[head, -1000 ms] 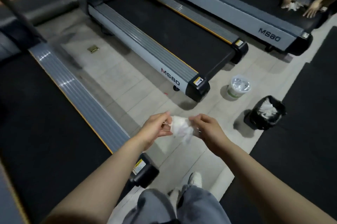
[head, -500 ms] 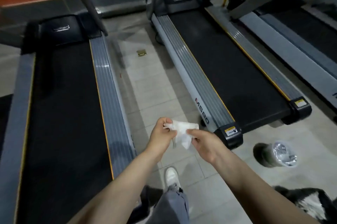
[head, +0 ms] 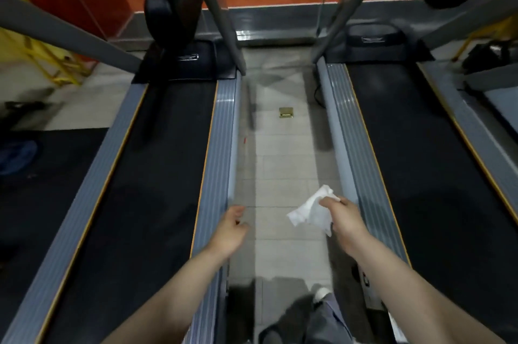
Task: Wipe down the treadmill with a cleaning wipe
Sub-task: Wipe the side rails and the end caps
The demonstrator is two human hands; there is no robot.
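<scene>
Wipe in hand, no wiping begun yet.

I stand on the tiled floor (head: 283,170) between two treadmills, the left treadmill (head: 157,175) at 9 o'clock and the right treadmill (head: 420,175) at 3 o'clock. My right hand (head: 343,217) pinches the wipe (head: 311,210), which hangs crumpled in the air over the tiles, just beside the right machine's grey side rail (head: 361,175) but touching nothing. My left hand (head: 231,227) holds nothing, fingers loosely curled, hovering near the left rail (head: 215,175). I judge the task barely started: the wipe is ready, but rails, belts and the consoles at 12 o'clock all remain to be wiped. A small brass plate (head: 286,112) lies on the floor ahead.
</scene>
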